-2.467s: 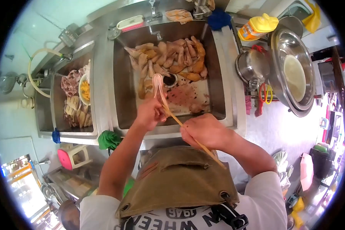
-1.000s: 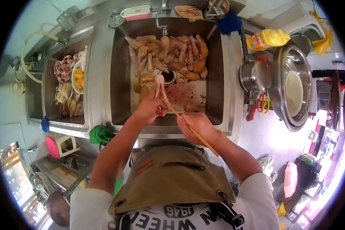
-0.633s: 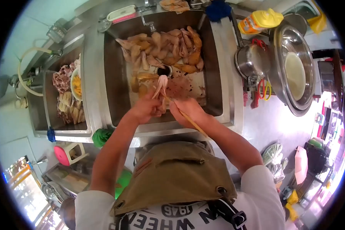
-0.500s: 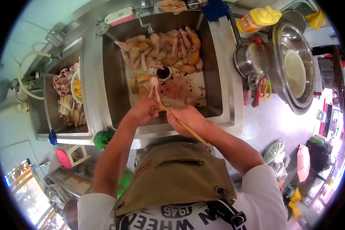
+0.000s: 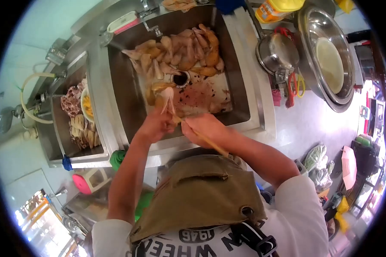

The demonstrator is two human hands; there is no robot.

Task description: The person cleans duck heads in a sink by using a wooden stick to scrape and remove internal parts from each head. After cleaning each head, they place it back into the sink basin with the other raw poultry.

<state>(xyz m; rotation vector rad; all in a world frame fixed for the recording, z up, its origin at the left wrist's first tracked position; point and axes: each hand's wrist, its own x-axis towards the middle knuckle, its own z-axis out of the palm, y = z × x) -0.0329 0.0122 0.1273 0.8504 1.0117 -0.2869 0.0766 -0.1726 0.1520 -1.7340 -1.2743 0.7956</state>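
Note:
Over the near edge of the sink (image 5: 241, 81), my left hand (image 5: 158, 124) is closed around the lower end of a pale, forked raw poultry piece (image 5: 168, 100). My right hand (image 5: 205, 129) grips a thin wooden stick (image 5: 214, 145), a chopstick by its look. The stick's far end meets the poultry piece between my hands; whether it goes in cannot be made out. Farther back in the sink lies a heap of raw poultry pieces (image 5: 188, 49), around the dark drain (image 5: 181, 79). Reddish liquid and dark bits spread over the sink floor.
At left, a second sink (image 5: 55, 124) holds raw meat (image 5: 72, 100) and a white bowl (image 5: 87, 115) with yellow pieces. To the right stand a lidded metal pot (image 5: 278, 53), large steel basins (image 5: 306, 55) and a yellow container (image 5: 273, 10). A faucet (image 5: 153, 29) juts over the back edge.
The view has shifted and turned slightly. The forked piece looks more closed and narrower, and my hands sit a little closer together. Both keep their hold.

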